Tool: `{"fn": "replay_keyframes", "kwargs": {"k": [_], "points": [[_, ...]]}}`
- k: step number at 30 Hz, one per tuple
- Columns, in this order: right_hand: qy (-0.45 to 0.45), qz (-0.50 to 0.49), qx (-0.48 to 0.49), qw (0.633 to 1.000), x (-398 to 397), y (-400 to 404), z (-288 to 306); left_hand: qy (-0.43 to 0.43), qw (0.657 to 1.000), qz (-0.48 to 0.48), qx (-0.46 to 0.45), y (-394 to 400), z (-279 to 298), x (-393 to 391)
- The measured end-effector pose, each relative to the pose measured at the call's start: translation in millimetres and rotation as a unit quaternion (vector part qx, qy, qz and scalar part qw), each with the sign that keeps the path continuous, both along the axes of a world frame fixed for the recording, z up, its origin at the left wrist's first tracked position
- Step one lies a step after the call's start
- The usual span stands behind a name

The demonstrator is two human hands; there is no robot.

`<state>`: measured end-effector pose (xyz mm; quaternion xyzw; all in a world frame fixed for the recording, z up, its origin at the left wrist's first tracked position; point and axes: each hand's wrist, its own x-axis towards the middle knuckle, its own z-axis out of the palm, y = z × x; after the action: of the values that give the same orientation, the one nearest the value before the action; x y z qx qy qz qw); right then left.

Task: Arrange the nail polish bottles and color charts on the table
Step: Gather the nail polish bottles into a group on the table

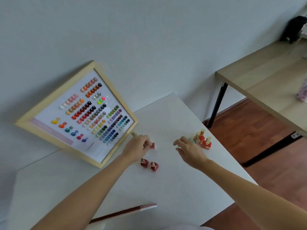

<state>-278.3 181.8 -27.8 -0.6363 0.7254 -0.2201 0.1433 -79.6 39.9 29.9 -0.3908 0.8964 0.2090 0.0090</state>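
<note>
The left hand curls its fingers around a red nail polish bottle standing on the white table, gripping it near the cap; the bottle sits just off the lower right corner of the framed color chart, which leans tilted against the pale wall with its wooden frame resting on the tabletop and rows of coloured nail swatches across its white face. Nearer the person, just below that hand, a pair of dark red bottles stands side by side, touching or nearly so. The right hand hovers above the table with fingers loosely spread and holding nothing; just beyond its fingertips a cluster of bottles with pale gold caps stands near the table's right edge, mostly red with one light blue among them. A thin dark red strip lies along the table's near edge; what it is cannot be told. To the right, well apart, stands a wooden table on black legs over a reddish wood floor.
</note>
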Motion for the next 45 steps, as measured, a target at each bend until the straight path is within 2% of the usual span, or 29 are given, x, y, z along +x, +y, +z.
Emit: {"fn": "replay_keyframes", "kwargs": {"k": [4,9,19,24,28,33,40,45], "points": [[-0.025,0.071,0.069,0.995,41,-13,-12,-0.124,0.99,-0.013,0.072,5,-8,31],[-0.037,0.099,0.09,0.99,76,-26,-20,-0.168,0.983,-0.043,0.057,10,-27,32],[-0.036,0.144,0.085,0.985,92,-45,-30,-0.101,0.995,-0.005,-0.016,2,-44,45],[-0.031,0.091,0.065,0.993,91,-58,-33,-0.051,0.997,0.045,-0.046,-3,-47,49],[-0.046,0.041,0.075,0.995,87,-69,-29,-0.046,0.994,0.07,-0.071,-7,-53,46],[-0.062,0.014,0.08,0.995,88,-82,-25,-0.047,0.996,0.068,-0.042,-8,-56,39],[0.011,0.017,0.106,0.994,90,-98,-22,-0.043,0.996,0.076,-0.025,-11,-60,32],[0.001,0.011,0.13,0.991,89,-107,-21,-0.042,0.995,0.085,-0.019,-14,-58,28]]}}
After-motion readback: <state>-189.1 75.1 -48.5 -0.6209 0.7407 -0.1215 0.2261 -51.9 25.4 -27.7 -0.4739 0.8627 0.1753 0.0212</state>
